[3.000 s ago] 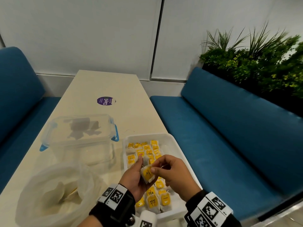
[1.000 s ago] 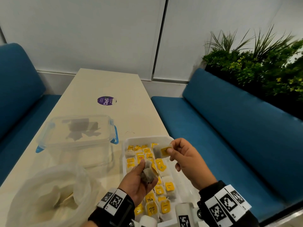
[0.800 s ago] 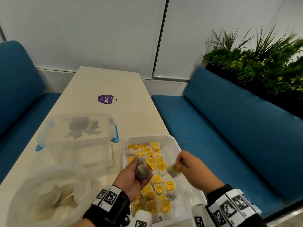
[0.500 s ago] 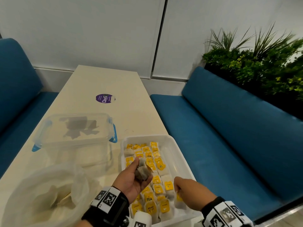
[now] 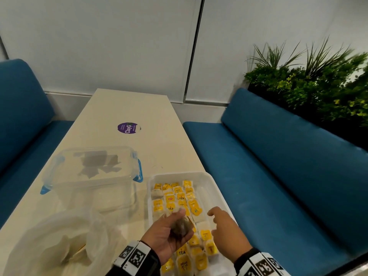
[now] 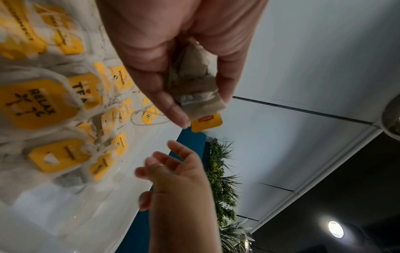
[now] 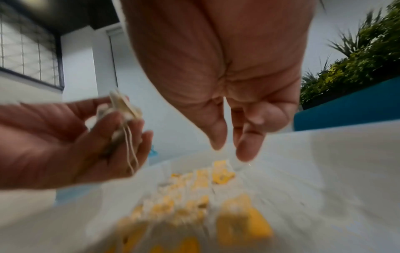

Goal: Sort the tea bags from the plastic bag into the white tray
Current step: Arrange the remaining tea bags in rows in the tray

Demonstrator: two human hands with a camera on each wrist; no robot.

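Tea bags (image 5: 180,198) with yellow tags lie in rows inside the white tray (image 5: 208,182), which sits at the near right edge of the surface (image 5: 127,108). We read "TEA", "RELAX" and "MOMENT" on several tags in the left wrist view.

Our left hand (image 5: 169,235) is palm up above the near part of the tray, its fingers (image 6: 171,106) and thumb curled round a small clump of tea bags (image 6: 192,85). A yellow tag (image 6: 206,122) sticks out past the fingertips, and pale strings (image 7: 129,150) hang down from the clump. We cannot tell how many bags are in it.

Our right hand (image 5: 225,226) is over the right side of the tray, just beside the left hand and apart from it. Its fingers (image 7: 249,147) are relaxed, pointing down toward the bags, and grasp nothing. The right wrist view is blurred, so we cannot tell whether the fingertips touch a bag.

A translucent plastic bag (image 5: 59,240) lies open at the near left of the surface, with pale tea bags dimly visible inside. Behind it stands a clear lidded container (image 5: 93,172) with blue clips, just left of the tray. Further back, a round purple sticker (image 5: 128,128) is on the surface. Blue benches (image 5: 278,156) run along both sides, with green plants (image 5: 318,80) behind the right one.
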